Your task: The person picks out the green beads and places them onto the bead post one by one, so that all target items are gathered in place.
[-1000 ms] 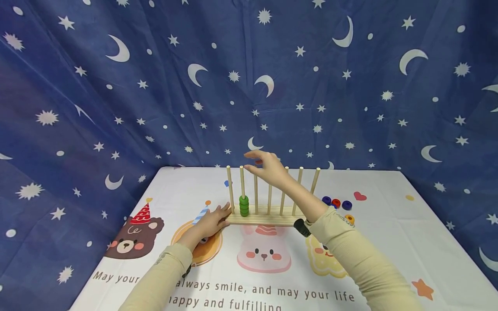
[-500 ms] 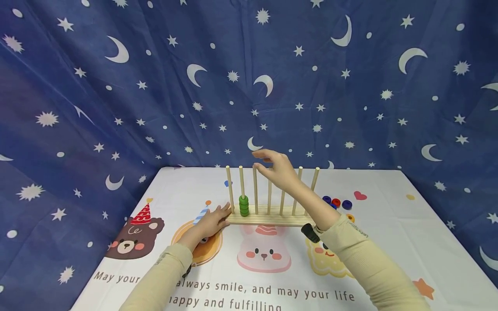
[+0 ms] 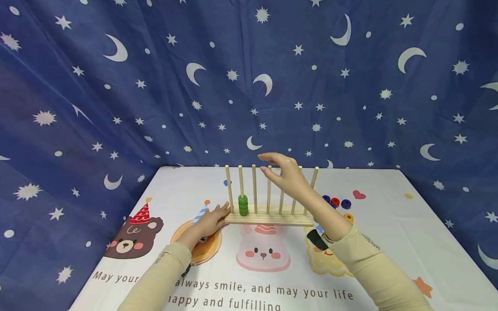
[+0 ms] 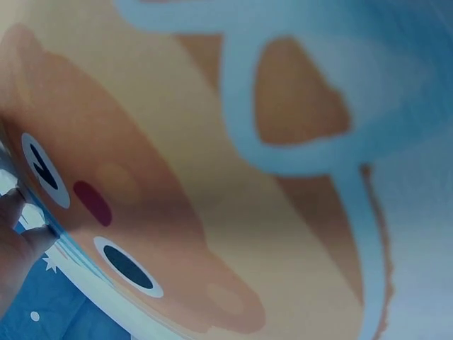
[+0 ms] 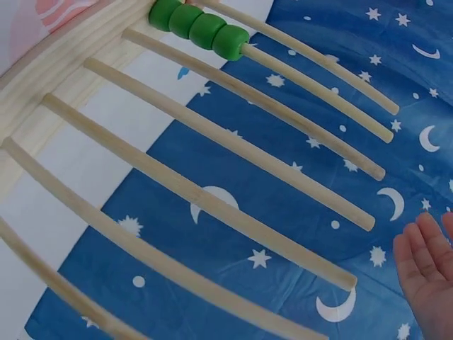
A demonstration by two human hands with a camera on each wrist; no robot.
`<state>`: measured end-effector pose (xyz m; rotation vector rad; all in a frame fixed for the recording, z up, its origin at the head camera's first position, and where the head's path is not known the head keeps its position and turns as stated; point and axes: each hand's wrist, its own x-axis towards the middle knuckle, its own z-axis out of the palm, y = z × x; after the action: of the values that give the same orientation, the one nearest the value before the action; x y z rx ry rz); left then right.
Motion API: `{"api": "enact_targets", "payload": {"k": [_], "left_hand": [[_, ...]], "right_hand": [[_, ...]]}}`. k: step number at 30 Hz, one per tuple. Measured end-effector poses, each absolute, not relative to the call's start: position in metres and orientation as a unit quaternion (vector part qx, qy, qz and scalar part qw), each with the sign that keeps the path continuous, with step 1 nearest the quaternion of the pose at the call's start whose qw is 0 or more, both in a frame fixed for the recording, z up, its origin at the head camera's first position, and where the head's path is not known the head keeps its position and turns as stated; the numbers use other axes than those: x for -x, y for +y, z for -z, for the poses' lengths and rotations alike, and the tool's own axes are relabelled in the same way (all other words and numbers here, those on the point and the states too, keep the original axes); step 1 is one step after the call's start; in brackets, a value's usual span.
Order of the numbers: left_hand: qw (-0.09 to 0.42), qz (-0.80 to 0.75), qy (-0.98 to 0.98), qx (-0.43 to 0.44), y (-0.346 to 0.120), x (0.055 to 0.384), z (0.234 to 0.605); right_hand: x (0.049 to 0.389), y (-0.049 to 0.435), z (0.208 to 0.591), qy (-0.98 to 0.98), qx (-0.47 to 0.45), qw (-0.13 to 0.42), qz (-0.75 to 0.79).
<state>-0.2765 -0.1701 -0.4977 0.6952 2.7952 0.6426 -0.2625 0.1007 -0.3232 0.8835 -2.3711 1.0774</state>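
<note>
A wooden peg rack [image 3: 272,220] with a row of upright dowels stands on the table. Several green beads [image 3: 243,205] are stacked at the bottom of its second dowel from the left; the right wrist view also shows the green beads [image 5: 198,28]. My left hand [image 3: 210,221] rests on the table with its fingertips at the rack's left end. Up near the dowel tops, right of the third dowel, my right hand [image 3: 288,173] is raised with fingers loosely bent and nothing between thumb and fingers. It hides parts of some dowels behind it.
To the right of the rack lie loose beads: a red bead [image 3: 335,202], a dark blue bead [image 3: 346,204], a yellow-orange bead [image 3: 348,217] and others partly behind the right forearm. A printed white cloth [image 3: 383,224] covers the table; a starry blue curtain [image 3: 218,86] hangs behind.
My right hand has moved to the right along the dowel tops, from near the second dowel to past the third. The left hand and the green beads stay in place.
</note>
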Motion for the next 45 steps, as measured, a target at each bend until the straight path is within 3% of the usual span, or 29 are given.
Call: {"api": "enact_targets", "payload": {"k": [18, 45], "left_hand": [[0.102, -0.201, 0.943, -0.246, -0.169, 0.282, 0.497], [0.106, -0.215, 0.942, -0.235, -0.171, 0.276, 0.496]], "right_hand": [[0.23, 0.152, 0.346, -0.827, -0.318, 0.313, -0.341], [0.215, 0.218, 0.371, -0.88, -0.262, 0.295, -0.266]]}}
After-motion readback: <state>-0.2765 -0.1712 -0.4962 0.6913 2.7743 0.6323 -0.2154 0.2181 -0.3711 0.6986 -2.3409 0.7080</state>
